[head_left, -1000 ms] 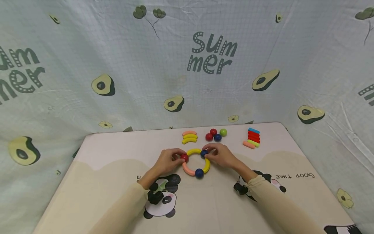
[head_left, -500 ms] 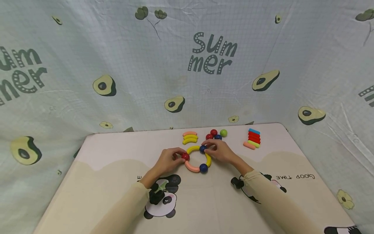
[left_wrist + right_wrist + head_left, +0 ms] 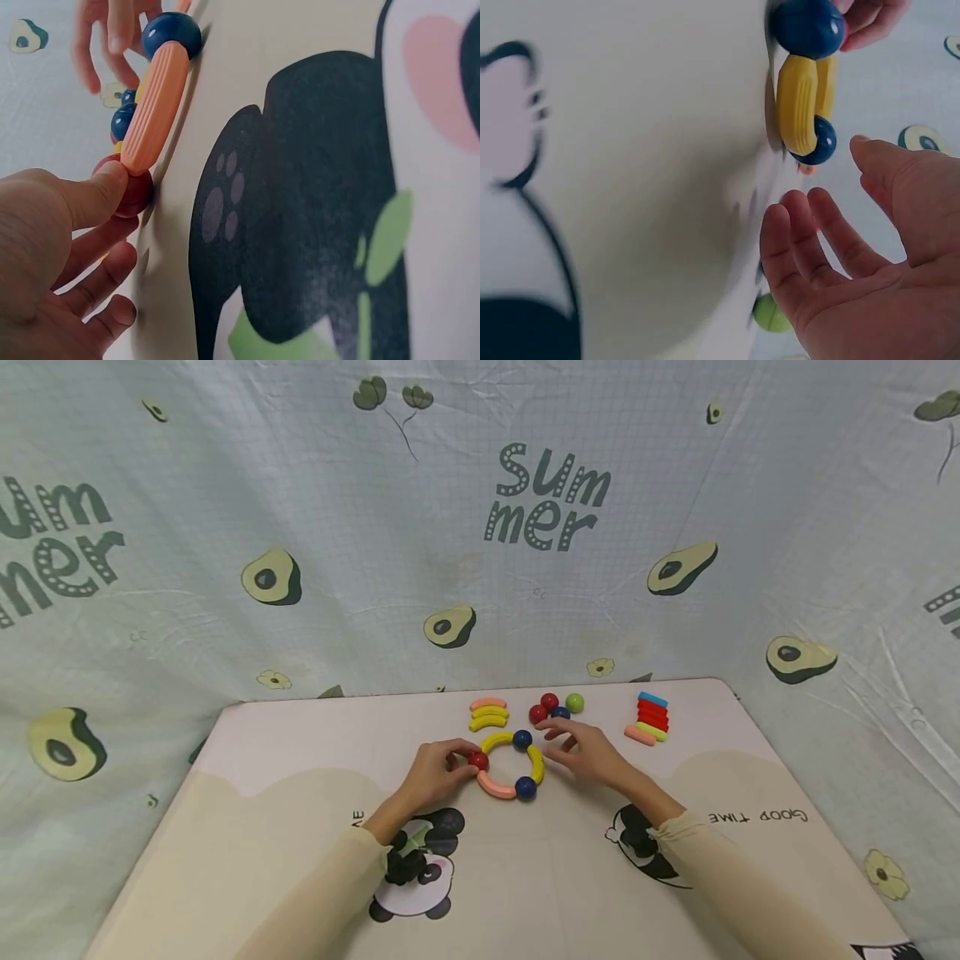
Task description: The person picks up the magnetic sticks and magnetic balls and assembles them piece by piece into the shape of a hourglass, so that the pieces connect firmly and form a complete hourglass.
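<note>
Pinching, with the left hand (image 3: 438,772), the red ball (image 3: 478,762) of a ring (image 3: 497,788) lying flat on the table (image 3: 517,877); grasping nothing with the right hand (image 3: 588,756), with loosely parted fingers (image 3: 779,240) just right of the ring's near-to-far yellow arc (image 3: 537,766).

Head view, centre: left hand (image 3: 437,772) hides part of its red ball (image 3: 481,762), right hand (image 3: 588,755) part of a blue ball (image 3: 560,712) — lower right, a print (image 3: 883,952) is cut off.

High head view, close wrist views
</note>
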`<state>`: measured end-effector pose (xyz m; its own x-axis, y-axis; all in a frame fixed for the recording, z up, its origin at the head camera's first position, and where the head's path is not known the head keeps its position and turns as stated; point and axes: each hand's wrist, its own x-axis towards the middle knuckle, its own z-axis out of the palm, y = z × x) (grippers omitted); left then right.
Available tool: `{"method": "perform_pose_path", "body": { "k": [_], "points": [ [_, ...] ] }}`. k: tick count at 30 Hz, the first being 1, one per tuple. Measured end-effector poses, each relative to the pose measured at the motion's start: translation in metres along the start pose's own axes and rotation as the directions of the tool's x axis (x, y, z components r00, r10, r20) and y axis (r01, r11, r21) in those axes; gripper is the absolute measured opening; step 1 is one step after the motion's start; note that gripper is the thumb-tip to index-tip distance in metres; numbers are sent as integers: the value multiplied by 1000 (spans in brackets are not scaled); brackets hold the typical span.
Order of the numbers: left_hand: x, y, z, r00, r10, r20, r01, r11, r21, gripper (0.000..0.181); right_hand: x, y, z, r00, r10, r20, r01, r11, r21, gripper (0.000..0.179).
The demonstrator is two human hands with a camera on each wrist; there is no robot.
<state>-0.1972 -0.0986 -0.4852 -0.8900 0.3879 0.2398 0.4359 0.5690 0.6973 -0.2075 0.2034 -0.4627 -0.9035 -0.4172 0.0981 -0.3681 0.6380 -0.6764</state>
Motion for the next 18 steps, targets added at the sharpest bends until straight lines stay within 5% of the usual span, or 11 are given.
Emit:
{"method": "perform_pose_path", "body": {
  "k": [9,18],
  "points": [
    [1,1,0,1000,7,6,-7,1000,-14,29,-29,11,-26,990,-83,-115,73,994,-86,44],
    [2,3,-1,1000,-9,15,9,1000,-8,28,-50,44,-59,969,-37,-245,4,991,-134,45]
  ]
}}
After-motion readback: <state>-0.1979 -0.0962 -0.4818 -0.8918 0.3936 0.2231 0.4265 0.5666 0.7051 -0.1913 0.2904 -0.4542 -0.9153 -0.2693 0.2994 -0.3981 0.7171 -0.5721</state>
